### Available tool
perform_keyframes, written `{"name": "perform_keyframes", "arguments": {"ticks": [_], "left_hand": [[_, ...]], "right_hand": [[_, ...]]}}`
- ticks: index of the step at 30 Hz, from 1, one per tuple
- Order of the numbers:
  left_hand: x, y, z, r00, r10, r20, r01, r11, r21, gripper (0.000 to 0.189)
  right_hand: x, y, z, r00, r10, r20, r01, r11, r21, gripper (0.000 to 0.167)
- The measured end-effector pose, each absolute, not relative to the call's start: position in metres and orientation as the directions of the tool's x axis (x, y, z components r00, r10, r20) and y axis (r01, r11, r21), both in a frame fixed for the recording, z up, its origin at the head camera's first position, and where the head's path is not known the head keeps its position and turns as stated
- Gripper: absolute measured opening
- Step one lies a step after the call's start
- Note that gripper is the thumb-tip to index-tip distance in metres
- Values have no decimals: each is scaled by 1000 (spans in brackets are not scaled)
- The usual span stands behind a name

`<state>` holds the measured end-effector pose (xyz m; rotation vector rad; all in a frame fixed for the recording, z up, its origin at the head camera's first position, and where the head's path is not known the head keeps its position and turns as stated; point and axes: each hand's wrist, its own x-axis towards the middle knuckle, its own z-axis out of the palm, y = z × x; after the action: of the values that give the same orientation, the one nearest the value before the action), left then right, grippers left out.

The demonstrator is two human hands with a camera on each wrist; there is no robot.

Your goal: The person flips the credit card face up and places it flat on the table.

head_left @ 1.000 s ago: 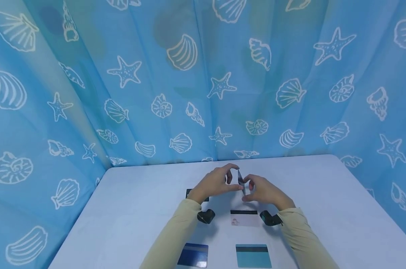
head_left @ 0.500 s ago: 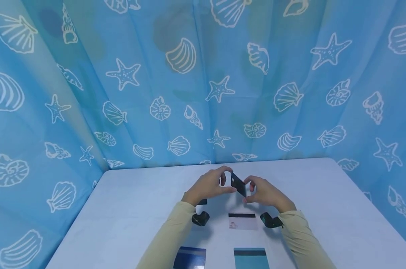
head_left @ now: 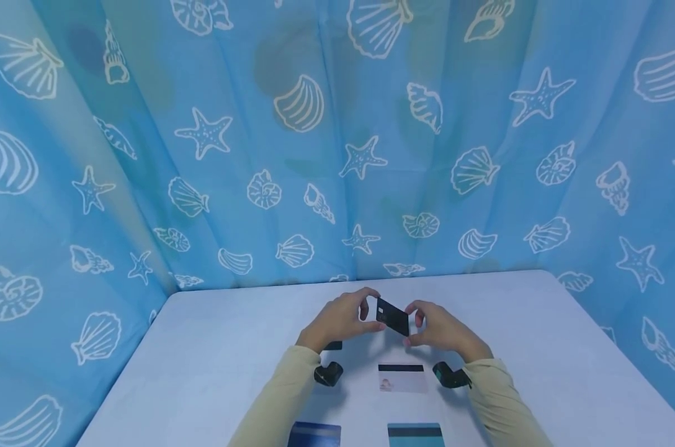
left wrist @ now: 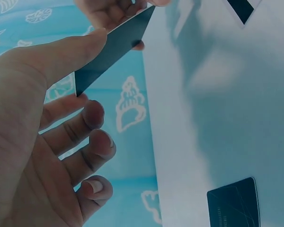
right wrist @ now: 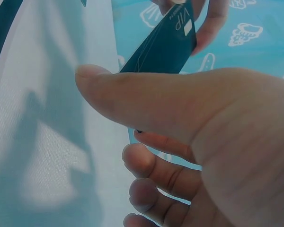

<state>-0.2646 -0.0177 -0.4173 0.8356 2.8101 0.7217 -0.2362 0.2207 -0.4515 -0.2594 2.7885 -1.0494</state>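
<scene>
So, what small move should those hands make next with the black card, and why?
Probably lower the black card flat onto the table, just beyond the pale card. The left hand and right hand hold it tilted in the air, by opposite ends, while the pale card, blue card and teal card lie flat.

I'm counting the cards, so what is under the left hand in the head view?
Part of a black card shows on the white table beneath the left hand. The hand covers the rest, so anything else there is hidden.
</scene>
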Motion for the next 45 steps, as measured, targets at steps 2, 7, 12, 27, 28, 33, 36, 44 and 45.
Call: {"name": "perform_keyframes", "arguments": {"ticks": [2, 7, 12, 27, 28, 33, 36, 44, 45], "left_hand": [[-265, -19, -418, -843, 538, 14, 479, 739, 474, 65], [-265, -20, -421, -849, 529, -3, 464, 748, 474, 64], [-266, -21, -423, -855, 519, -14, 452, 758, 469, 65], [-263, -21, -427, -862, 507, -21, 437, 764, 475, 63], [-264, -21, -427, -861, 509, -20, 440, 763, 473, 63], [-265, -20, -427, -853, 522, -12, 454, 753, 476, 63], [-264, -20, -428, -855, 519, -20, 449, 758, 474, 63], [-267, -23, -433, -855, 518, -24, 448, 761, 470, 63], [-267, -24, -434, -855, 518, -25, 448, 762, 468, 63]], "right_hand": [[-236, 221, -452, -974, -212, -79, -107, 740, -664, 66], [-236, 222, -451, -976, -202, -84, -98, 745, -659, 66], [-236, 221, -451, -979, -184, -90, -82, 753, -652, 66], [-235, 219, -452, -982, -149, -114, -41, 763, -645, 64], [-234, 220, -452, -982, -158, -107, -52, 761, -647, 64], [-233, 222, -451, -980, -181, -85, -81, 750, -657, 64], [-233, 223, -451, -980, -179, -87, -79, 753, -654, 64], [-234, 222, -453, -979, -187, -80, -88, 744, -662, 62], [-235, 222, -453, -979, -187, -81, -88, 745, -661, 62]]}}
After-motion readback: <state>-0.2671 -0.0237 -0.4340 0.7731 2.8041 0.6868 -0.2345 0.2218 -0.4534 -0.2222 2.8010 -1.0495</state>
